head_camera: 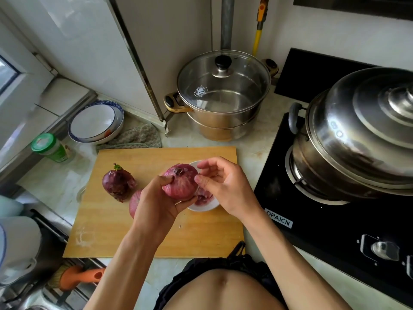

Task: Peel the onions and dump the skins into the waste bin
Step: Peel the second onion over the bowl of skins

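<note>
Holding one round red-purple onion (180,182) above the rectangular pale wooden cutting board (154,224), the left hand (156,204) is cupping it from below, thumb lying near its root end. The right hand (225,186) is touching the onion's right side, thumb and forefinger pinching at a thin bit of skin there, the other fingers loosely spread.

Three onions are showing in all: the held one, a darker unpeeled red onion with a small green sprout (119,182) sitting on the board's left part, and a lighter pink onion (134,203) lying on the board just behind the left wrist, mostly hidden. One small white bowl holding purple skins (204,201) is sitting on the board's right part, directly under the hands.

Beyond the board's far edge, one steel steamer pot with a glass lid (223,95) is standing on the pale marble-look counter (252,151). Right of the board, one large domed steel pot (357,135) is sitting on the black glass gas stove (335,220). Off the board's far-left corner, white plates with blue rims (96,121) are leaning stacked, a grey knitted cloth (136,137) lying beside them, and one green-capped bottle (50,147) is resting nearby.
</note>
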Available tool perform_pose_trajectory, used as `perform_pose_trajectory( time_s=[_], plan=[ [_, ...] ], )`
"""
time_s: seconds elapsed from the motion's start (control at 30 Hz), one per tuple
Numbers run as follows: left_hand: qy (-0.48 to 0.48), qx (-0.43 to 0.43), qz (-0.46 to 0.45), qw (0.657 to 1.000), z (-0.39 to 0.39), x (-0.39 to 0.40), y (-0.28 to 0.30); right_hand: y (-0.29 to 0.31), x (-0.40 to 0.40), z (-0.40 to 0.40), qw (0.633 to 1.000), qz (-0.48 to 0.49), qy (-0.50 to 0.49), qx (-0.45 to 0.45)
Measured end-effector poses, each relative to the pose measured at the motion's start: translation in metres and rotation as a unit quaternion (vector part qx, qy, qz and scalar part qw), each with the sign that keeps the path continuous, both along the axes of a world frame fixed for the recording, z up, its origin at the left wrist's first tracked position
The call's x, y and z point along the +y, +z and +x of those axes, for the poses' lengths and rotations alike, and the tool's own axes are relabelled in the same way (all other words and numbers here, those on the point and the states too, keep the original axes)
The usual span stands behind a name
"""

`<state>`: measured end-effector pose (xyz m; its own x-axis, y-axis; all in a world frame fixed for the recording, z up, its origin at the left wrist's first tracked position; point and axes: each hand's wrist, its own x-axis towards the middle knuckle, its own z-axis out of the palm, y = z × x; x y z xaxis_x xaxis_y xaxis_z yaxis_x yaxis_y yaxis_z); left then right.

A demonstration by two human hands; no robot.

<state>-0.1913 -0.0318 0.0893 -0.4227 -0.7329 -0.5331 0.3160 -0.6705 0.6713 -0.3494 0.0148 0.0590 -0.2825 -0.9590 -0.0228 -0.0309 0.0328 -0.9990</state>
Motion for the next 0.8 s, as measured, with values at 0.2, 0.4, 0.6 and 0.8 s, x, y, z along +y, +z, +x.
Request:
perform_pose_trajectory(
  time_s=[0.2,0.4,0.6,0.8],
  plan=[
    [0.0,-0.006,-0.012,1.0,0.001,0.0009,-0.0012,-0.0001,0.0012,0.0001,0.999,-0.007,0.021,-0.027],
    [0.012,-0.005,-0.007,1.0,0.0026,0.0001,0.0005,0.0009,0.0037,-0.0023,0.998,-0.029,0.012,-0.046],
    [0.013,-0.001,0.001,1.0,0.0025,-0.0004,-0.0011,-0.0052,0.0046,-0.0027,0.999,-0.045,-0.013,-0.001],
    [0.004,0.003,-0.004,1.0,0.0044,0.0008,-0.0029,-0.0071,0.0058,-0.0033,0.996,-0.055,-0.014,0.065]
  ],
)
